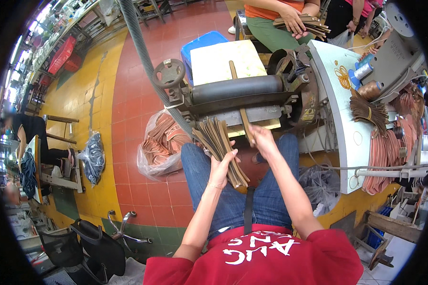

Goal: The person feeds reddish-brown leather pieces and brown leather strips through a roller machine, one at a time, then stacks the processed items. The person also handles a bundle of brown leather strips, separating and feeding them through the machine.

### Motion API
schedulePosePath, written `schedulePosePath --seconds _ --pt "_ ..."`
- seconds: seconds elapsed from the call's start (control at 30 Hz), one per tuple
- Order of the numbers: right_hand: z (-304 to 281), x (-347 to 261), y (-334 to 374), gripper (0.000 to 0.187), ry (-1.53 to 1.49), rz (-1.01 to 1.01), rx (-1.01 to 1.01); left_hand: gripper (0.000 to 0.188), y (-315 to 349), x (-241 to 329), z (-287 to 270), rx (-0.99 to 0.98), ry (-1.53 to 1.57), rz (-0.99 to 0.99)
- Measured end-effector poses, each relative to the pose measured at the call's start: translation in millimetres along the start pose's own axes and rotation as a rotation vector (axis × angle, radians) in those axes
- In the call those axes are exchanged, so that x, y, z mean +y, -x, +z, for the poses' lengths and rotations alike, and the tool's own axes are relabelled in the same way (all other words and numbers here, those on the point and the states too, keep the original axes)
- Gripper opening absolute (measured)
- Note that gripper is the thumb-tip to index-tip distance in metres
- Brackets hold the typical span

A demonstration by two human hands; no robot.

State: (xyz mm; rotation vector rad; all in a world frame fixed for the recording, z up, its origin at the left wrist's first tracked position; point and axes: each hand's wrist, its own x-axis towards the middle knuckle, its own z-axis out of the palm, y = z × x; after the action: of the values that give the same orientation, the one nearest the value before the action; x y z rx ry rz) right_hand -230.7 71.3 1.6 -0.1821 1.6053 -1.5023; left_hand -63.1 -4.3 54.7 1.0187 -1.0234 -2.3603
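Note:
In front of my lap, my left hand (221,171) is closed round a fanned bundle of brown strips (216,137), likely leather. My right hand (263,140) pinches the near end of a single brown strip (245,123). That strip reaches up to the metal guard below the dark roller (238,89) of a machine. Beyond the roller, a brown strip end (233,70) lies on a pale yellowish board (214,59). The roller hides whether both ends belong to one strip.
A handwheel (170,73) and grey hose (145,52) stand at the machine's left. On the floor sits a plastic bag (150,164) of pinkish-brown pieces. The white table (340,156) at right bears thread cones (364,71) and tied strips (370,112). Across from me, another person's hands (294,21) hold strips.

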Motion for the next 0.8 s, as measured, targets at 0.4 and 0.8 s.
schedulePosePath --seconds 0.4,0.8 --pt "19 21 118 0.037 -0.018 0.043 -0.168 0.027 12 -19 -13 -0.094 0.193 -0.093" --pt "18 -31 139 0.035 1.249 -0.825 0.34 0.026 7 -14 16 -0.019 0.104 -0.039"
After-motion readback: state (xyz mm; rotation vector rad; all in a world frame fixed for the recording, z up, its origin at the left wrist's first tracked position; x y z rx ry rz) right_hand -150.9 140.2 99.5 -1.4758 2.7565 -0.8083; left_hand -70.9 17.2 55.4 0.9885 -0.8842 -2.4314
